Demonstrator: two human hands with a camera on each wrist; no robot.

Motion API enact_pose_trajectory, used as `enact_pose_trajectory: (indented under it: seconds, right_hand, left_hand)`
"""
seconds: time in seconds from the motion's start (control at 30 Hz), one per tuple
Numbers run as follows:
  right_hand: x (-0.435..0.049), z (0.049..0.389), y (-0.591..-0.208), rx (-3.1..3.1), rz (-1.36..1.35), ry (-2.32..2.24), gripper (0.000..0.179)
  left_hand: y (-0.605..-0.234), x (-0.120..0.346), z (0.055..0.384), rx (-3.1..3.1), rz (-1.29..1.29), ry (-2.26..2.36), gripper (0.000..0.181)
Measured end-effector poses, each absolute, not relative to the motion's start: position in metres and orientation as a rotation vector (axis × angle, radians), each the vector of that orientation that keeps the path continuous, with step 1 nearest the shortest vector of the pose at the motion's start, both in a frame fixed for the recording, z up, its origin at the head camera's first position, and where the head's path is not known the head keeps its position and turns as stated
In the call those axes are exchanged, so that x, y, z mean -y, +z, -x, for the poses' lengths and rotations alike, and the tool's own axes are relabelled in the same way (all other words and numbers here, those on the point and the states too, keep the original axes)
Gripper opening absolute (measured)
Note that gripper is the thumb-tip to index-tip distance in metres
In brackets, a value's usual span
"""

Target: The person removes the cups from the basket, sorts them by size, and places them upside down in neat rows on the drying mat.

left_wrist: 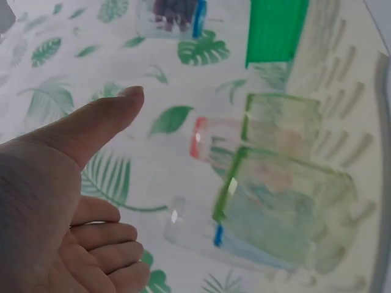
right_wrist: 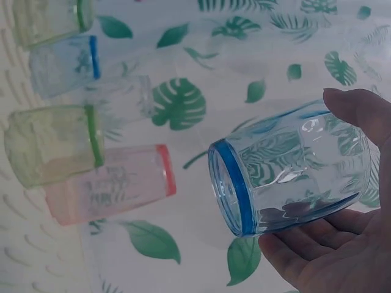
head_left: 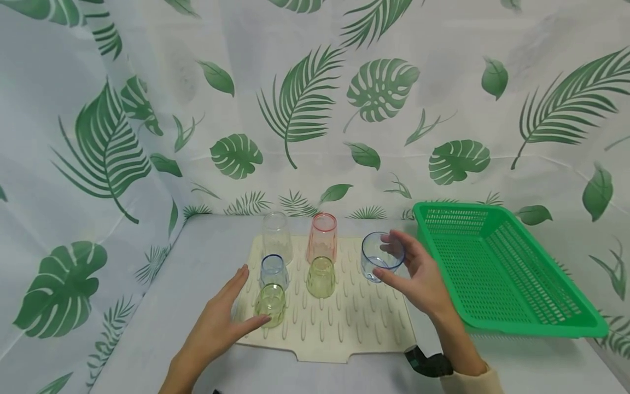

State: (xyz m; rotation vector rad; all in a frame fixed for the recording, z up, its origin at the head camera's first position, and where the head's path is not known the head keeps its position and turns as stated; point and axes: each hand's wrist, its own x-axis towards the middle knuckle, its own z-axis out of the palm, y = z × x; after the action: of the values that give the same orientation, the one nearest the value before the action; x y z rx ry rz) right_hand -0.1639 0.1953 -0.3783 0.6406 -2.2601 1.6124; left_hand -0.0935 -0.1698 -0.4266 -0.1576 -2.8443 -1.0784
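Observation:
My right hand (head_left: 420,273) grips a clear glass with a blue rim (head_left: 383,253), thumb on one side and fingers round the other. The right wrist view shows this blue-rimmed glass (right_wrist: 293,171) with nothing inside. My left hand (head_left: 219,312) hovers at the mat's left edge, its thumb spread and nothing held. In the left wrist view it is apart from the glasses. Nearest to it is a front green glass (head_left: 270,306); behind that stand a small blue glass (head_left: 273,271) and a tall clear glass (head_left: 276,238). Beside them are another green glass (head_left: 321,278) and a tall red-rimmed glass (head_left: 322,235).
Under the glasses lies a cream ridged draining mat (head_left: 325,328) on a white table (head_left: 197,251). A green plastic basket (head_left: 512,273) stands at the right, close to the right forearm. Leaf-patterned cloth (head_left: 315,109) hangs behind and at the left.

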Motion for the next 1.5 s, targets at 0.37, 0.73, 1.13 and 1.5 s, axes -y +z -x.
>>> enact_pose_trajectory:
  seconds: [0.37,0.73,1.13,1.5]
  right_hand:
    - [-0.179,0.157,-0.383,2.242,-0.77,1.675,0.075]
    - [-0.165,0.153,-0.386,2.324,-0.874,1.694,0.071]
    - [-0.148,0.139,-0.394,2.316,-1.079,1.767,0.071]
    - [-0.138,0.137,-0.4,2.314,-1.185,1.749,0.069]
  left_hand:
    - [-0.403,0.141,0.103,2.709,0.427,-1.116,0.094]
    - [-0.395,0.116,0.112,2.693,0.602,-1.279,0.089]
    - [-0.398,0.095,0.122,2.529,0.861,-1.43,0.075]
    - [-0.403,0.092,0.123,2.454,0.93,-1.39,0.074]
